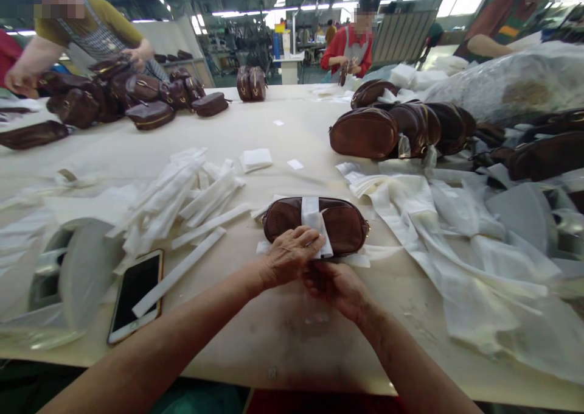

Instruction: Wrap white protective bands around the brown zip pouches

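Note:
A dark brown leather bag [345,225] lies on the table before me, a white strip [311,210] wrapped around its middle. My left hand [294,252] is on the bag's near side, its fingers together and pressing the strip against the leather. Just right of it and lower, my right hand [337,289] has its fingers curled in at the bag's near edge; what they pinch is hidden by the hands. More white strips stick out from beneath the bag on both sides.
Loose white strips [168,195] and a phone [137,295] lie left. Brown bags [365,133] stand in a row at right, near crumpled white sheeting [424,231]. More bags [150,115] are piled far left. Several people stand around the table; one [360,36] wears red.

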Demonstrator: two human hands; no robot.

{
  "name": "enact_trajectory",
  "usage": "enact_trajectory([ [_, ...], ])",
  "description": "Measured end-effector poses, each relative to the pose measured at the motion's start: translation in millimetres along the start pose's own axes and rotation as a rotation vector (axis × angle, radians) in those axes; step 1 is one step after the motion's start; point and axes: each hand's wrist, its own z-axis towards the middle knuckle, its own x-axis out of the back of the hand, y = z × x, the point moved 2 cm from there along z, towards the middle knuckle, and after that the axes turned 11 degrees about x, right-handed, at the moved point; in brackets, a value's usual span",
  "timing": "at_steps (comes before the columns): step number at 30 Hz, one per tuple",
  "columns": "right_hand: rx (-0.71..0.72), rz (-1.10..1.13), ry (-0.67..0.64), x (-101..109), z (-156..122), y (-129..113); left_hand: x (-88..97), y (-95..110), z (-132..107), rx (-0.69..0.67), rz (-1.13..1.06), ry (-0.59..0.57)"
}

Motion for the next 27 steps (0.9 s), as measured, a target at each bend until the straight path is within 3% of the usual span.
enact_trajectory([
  [2, 0.142, -0.253, 0.047, 12.1, -12.7, -3.1, -2.1, 2.2, -2.2, 0.007, 0.009, 0.055],
  [4, 0.465, -0.644, 0.092, 27.2, -27.3, -6.4, -3.8, 4.5, -4.5, 0.004, 0.011, 0.11],
  [7, 0.898, -1.119, 0.03, 43.6, -45.6, -0.4, -6.5, 5.7, -7.0, 0.01, 0.003, 0.176],
  [10, 1.022, -1.376, -0.07, 48.9, -49.8, 14.1, -8.6, 4.5, -8.0, 0.027, -0.021, 0.216],
  [15, 1.124, -1.491, -0.047, 39.9, -40.8, 23.6, -7.9, 4.0, -9.0, 0.028, -0.091, 0.298],
  [23, 1.427, -1.448, -0.167, 23.0, -47.6, 10.9, -9.6, 7.9, -11.9, 0.053, -0.19, 0.383],
  [27, 1.497, -1.428, -0.226, 16.1, -52.8, 8.4, -11.8, 8.7, -14.2, 0.044, -0.158, 0.437],
])
